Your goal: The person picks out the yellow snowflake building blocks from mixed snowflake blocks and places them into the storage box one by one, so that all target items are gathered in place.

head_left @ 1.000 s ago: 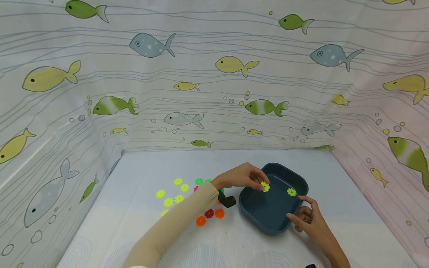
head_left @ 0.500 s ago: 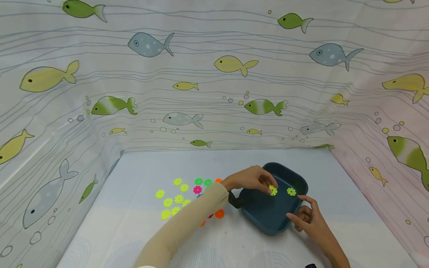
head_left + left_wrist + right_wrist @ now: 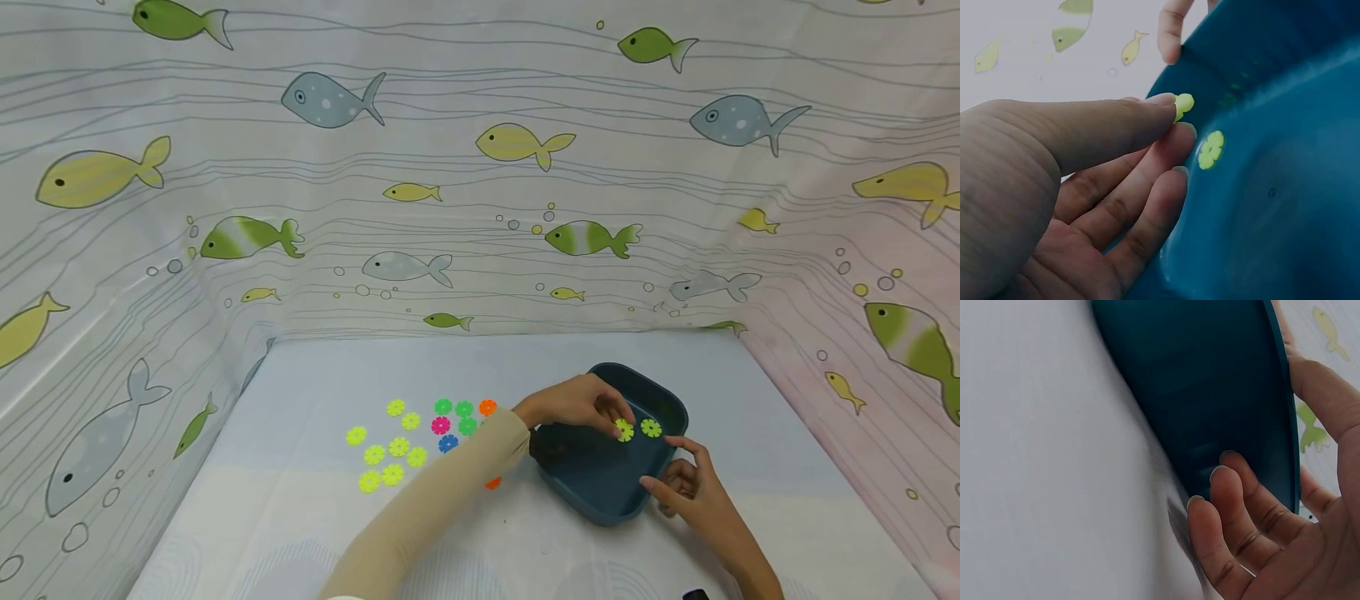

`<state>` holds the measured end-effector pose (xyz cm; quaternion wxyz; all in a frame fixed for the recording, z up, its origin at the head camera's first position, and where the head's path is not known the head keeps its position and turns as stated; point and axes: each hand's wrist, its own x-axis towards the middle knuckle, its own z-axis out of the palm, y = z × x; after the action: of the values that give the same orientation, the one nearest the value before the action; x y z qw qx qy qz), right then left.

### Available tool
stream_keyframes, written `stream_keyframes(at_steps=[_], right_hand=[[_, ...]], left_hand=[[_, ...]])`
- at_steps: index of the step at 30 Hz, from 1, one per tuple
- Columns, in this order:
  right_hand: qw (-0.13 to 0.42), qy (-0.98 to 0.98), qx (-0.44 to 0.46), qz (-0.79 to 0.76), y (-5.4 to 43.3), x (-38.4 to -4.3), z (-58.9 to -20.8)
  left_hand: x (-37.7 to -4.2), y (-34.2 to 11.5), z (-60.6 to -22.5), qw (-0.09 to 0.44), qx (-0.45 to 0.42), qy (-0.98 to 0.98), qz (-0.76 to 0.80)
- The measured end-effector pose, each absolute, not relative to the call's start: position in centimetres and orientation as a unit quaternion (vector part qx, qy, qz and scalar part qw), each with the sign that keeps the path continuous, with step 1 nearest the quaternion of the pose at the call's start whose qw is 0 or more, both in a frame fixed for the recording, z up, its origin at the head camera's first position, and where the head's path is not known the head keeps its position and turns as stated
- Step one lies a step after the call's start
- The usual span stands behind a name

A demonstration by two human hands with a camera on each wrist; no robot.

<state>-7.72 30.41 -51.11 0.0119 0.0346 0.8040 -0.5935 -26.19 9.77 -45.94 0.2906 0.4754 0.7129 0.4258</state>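
Between thumb and fingertips, my left hand pinches a yellow-green notched plastic disc, low inside a dark blue square tray. In the left wrist view, only the edge of the pinched disc sticks out past the thumb. A second yellow-green disc lies in the tray, close to the held one. My right hand holds the tray's right side. The right wrist view has its thumb on the rim and curled fingers against the outer wall of the tray.
Left of the tray, several yellow-green discs lie loose on the pale tablecloth. Beside them are green discs, a pink disc, a blue disc and orange discs. My left sleeve covers part of this group.
My left hand has moved right and slightly down with its disc, towards the disc lying in the tray. The right hand and the tray have stayed in place.
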Motion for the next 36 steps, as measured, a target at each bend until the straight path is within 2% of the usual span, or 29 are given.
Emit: stream_keyframes(at_steps=[36], right_hand=[[0.016, 0.798, 0.031, -0.601, 30.6, -7.8, -51.2]], left_hand=[[-25.2, 14.5, -48.3, 0.293, 0.397, 0.764, 0.417]])
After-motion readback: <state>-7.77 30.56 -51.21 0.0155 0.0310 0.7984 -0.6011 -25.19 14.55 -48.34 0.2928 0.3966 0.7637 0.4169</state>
